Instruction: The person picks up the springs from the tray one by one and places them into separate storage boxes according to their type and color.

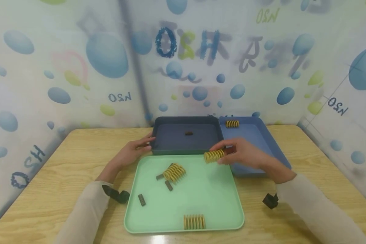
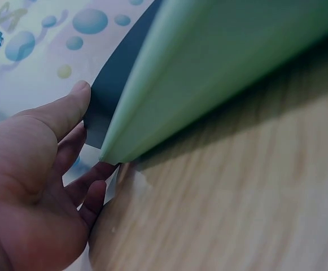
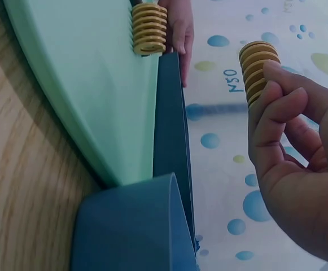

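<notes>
My right hand (image 1: pixel 247 154) pinches a yellow coil spring (image 1: pixel 214 156) above the right rear corner of the green tray (image 1: pixel 207 200). In the right wrist view, thumb and fingers hold that spring (image 3: pixel 258 68) near one end. My left hand (image 1: pixel 129 154) is at the left side of the dark tray (image 1: pixel 186 152), its fingers extended at the rim; the left wrist view shows the hand (image 2: pixel 45 164) loosely spread beside the trays. On the green tray lie a pile of yellow springs (image 1: pixel 174 172), another yellow spring (image 1: pixel 194 222) by the front rim, and small dark springs (image 1: pixel 141 200).
One small dark spring (image 1: pixel 188 133) lies in the dark tray. The blue tray (image 1: pixel 269 149) at the right has a yellow spring (image 1: pixel 232 124) at its far left corner. Wooden tabletop (image 1: pixel 61 189) surrounds the trays, and a patterned curtain (image 1: pixel 183 81) hangs behind.
</notes>
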The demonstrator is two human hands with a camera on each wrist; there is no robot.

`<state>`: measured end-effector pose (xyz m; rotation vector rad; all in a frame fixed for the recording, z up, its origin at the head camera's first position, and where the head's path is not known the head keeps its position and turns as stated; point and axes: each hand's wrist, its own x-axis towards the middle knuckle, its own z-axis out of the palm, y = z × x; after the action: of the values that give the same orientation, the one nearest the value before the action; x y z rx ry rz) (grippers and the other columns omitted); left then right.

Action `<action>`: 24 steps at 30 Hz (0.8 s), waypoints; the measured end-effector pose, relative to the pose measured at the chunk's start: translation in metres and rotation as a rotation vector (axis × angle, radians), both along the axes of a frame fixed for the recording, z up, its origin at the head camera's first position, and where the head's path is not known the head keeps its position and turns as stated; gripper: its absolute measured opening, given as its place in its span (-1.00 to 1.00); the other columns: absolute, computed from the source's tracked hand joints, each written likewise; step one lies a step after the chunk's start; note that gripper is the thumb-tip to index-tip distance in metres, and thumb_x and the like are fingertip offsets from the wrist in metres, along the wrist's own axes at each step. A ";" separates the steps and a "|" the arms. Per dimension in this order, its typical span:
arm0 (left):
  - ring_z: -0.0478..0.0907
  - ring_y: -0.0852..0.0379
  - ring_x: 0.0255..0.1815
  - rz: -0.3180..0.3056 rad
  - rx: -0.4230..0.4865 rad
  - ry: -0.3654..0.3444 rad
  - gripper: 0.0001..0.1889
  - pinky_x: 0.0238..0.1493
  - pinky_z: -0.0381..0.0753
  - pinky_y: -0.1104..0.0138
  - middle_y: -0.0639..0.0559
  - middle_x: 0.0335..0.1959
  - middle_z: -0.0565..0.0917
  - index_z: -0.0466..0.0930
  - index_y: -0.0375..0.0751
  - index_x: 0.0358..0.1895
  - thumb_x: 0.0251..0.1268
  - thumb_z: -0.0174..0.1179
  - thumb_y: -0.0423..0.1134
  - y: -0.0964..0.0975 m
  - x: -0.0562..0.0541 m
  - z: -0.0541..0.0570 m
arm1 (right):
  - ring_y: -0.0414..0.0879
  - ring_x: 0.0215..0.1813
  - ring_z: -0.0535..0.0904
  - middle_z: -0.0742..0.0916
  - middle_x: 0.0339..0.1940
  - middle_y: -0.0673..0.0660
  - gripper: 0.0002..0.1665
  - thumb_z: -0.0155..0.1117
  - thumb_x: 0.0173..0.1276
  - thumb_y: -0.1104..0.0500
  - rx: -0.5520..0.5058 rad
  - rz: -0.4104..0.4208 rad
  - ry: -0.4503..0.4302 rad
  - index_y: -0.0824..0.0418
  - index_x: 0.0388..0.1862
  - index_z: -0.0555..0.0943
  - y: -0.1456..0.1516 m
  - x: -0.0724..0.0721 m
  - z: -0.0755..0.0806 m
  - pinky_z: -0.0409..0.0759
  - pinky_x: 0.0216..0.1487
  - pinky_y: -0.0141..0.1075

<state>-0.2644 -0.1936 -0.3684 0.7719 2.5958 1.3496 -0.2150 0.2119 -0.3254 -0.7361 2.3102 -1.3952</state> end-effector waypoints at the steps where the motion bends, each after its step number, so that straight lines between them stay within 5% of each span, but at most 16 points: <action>1: 0.16 -0.17 0.41 0.001 -0.001 -0.001 -0.54 0.36 0.09 -0.06 -0.13 0.48 0.13 0.33 -0.31 0.36 0.46 0.05 -0.28 0.000 0.000 0.000 | -0.10 -0.48 0.42 0.62 -0.27 0.16 -0.56 0.42 0.22 0.09 -0.001 -0.006 0.001 0.03 0.11 0.63 0.001 -0.001 0.000 0.56 -0.29 -0.15; 5: 0.01 -0.13 0.48 0.000 0.001 -0.002 -0.54 0.38 0.04 -0.06 -0.13 0.48 0.14 0.34 -0.30 0.36 0.45 0.06 -0.28 0.000 0.000 0.000 | 0.00 -0.29 0.59 0.65 0.02 0.10 -0.54 0.42 0.22 0.07 0.000 -0.037 0.003 0.03 0.13 0.62 0.006 -0.006 0.001 0.59 -0.20 -0.08; 9: 0.07 -0.15 0.46 -0.008 0.016 -0.007 -0.54 0.37 0.06 -0.06 -0.14 0.48 0.13 0.34 -0.31 0.36 0.44 0.07 -0.29 0.000 -0.001 -0.001 | 0.08 -0.08 0.64 0.65 0.10 0.07 -0.52 0.42 0.21 0.05 0.003 -0.083 -0.002 0.03 0.14 0.61 0.012 -0.012 0.001 0.58 -0.11 -0.01; 16: 0.33 -0.24 0.30 -0.024 0.028 0.012 -0.54 0.30 0.22 -0.05 -0.19 0.47 0.14 0.34 -0.37 0.34 0.43 0.07 -0.32 -0.001 -0.003 -0.004 | 0.08 -0.05 0.65 0.67 0.02 0.15 -0.48 0.42 0.21 0.06 0.009 -0.141 0.012 0.12 0.16 0.59 0.025 -0.025 -0.001 0.58 -0.09 0.03; 24: 0.33 -0.23 0.30 -0.019 0.025 0.002 -0.54 0.30 0.23 -0.05 -0.17 0.47 0.14 0.33 -0.35 0.35 0.44 0.07 -0.32 0.000 -0.001 -0.001 | -0.03 0.01 0.63 0.53 0.20 0.13 -0.45 0.44 0.19 0.03 0.044 -0.201 0.052 0.09 0.18 0.57 0.040 -0.042 -0.003 0.60 -0.09 -0.06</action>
<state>-0.2653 -0.1940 -0.3697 0.7994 2.5714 1.3798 -0.2567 0.2520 -0.3279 -0.5452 2.5055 -1.4181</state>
